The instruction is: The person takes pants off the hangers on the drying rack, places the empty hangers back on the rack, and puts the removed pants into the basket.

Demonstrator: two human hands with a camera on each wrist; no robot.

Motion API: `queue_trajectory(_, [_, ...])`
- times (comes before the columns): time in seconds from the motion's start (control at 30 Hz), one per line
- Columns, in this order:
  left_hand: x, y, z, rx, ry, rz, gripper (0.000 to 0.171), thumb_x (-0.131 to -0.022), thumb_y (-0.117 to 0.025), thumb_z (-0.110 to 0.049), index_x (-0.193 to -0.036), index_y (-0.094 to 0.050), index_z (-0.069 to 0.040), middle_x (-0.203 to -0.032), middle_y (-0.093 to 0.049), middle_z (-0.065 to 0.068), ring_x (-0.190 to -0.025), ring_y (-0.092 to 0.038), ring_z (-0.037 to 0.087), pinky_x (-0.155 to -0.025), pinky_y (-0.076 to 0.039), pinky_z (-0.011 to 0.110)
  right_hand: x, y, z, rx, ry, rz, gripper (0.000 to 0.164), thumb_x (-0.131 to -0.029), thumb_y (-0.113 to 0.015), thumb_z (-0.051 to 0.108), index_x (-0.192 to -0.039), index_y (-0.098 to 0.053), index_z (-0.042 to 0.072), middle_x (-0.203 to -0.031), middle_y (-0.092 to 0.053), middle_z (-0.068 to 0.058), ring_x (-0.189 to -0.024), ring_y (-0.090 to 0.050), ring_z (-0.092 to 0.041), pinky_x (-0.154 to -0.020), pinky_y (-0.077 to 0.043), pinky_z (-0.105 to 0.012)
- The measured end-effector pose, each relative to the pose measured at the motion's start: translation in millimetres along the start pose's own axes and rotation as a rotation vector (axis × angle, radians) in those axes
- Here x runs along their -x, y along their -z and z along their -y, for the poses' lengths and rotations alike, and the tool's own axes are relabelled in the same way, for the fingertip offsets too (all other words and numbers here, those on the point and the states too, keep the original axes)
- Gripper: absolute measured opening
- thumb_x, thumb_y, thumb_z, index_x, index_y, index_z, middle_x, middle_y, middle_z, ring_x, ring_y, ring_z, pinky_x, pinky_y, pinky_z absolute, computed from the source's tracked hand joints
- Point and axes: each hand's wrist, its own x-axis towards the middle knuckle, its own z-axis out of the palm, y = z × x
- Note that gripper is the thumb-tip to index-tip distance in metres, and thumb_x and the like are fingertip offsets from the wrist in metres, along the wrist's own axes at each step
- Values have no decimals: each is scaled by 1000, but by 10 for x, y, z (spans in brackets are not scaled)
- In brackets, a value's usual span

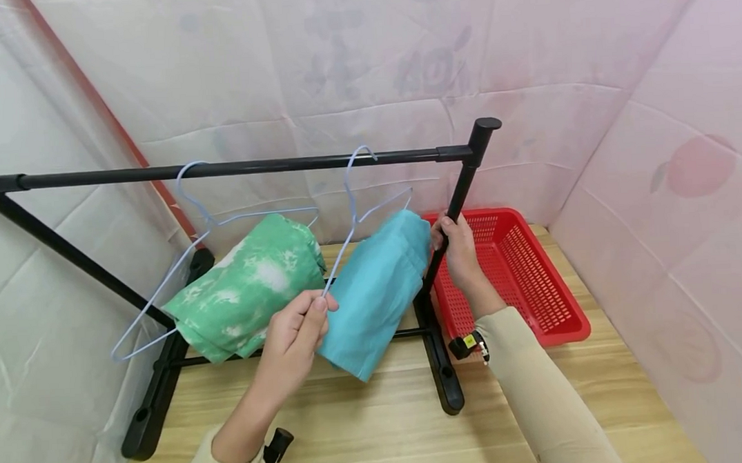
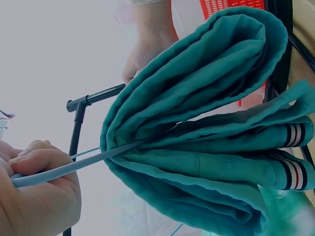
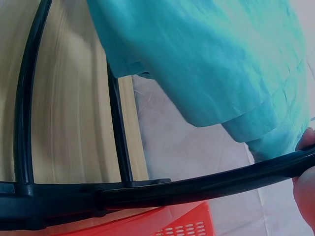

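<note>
My left hand point(image 1: 297, 335) pinches the lower near corner of a pale blue wire hanger point(image 1: 348, 191). Its hook lies at the black rail point(image 1: 250, 168); the head view does not settle whether it bears the weight. Folded over this hanger is a turquoise garment point(image 1: 376, 290), and striped trim point(image 2: 295, 172) shows on its edges in the left wrist view. My right hand point(image 1: 462, 252) grips the right upright post point(image 1: 462, 193) of the rack, beside the garment. To the left, a second pale blue hanger point(image 1: 156, 293) hangs from the rail with a folded green and white garment point(image 1: 255, 285) over it.
A red perforated basket point(image 1: 550, 286) stands on the wooden table point(image 1: 355, 439), behind and right of the rack. The rack's black feet point(image 1: 442, 366) rest on the table. Pale printed sheeting point(image 1: 370, 66) encloses the back and both sides.
</note>
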Motion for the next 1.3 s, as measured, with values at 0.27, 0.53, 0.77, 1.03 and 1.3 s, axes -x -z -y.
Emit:
queue_trajectory(0.27, [81,18,38,9,17,33,24,-108,-37,-2,-101,-59,5,-57,-37,1,-46,-32,8,-40,-32,24,10,-5,41,13,-3,18,25,-107,-34,12,-95,-40,-9,-73,-38,-17,-68,-40,-24,-64,-37,-32])
queue_trajectory(0.53, [126,13,100,-7,-2,44,22,-106,-38,1,-102,-59,4,-58,-39,2,-47,-36,10,-41,-35,25,-2,24,36,24,17,28,22,-106,-29,5,-93,-38,-11,-74,-32,-27,-66,-38,-30,-64,-38,-35])
queue_trajectory(0.77, [162,1,177,-8,13,28,23,-107,-38,0,-103,-60,2,-58,-40,2,-46,-36,9,-39,-33,25,6,17,-8,12,29,23,23,-107,-36,14,-94,-41,-3,-72,-38,-17,-67,-40,-26,-66,-38,-34])
queue_trajectory(1.03, [169,-17,216,-36,58,17,23,-108,-40,-5,-103,-61,1,-57,-39,0,-45,-34,7,-39,-32,27,24,17,-32,50,56,7,26,-108,-40,24,-97,-43,0,-74,-42,-9,-70,-42,-25,-68,-38,-33])
queue_trajectory(1.3, [163,-15,222,-37,59,6,23,-108,-40,-5,-103,-61,2,-56,-39,1,-45,-34,8,-38,-32,27,22,23,-22,72,47,10,33,-109,-38,21,-102,-39,-12,-79,-42,-18,-74,-44,-29,-71,-41,-34])
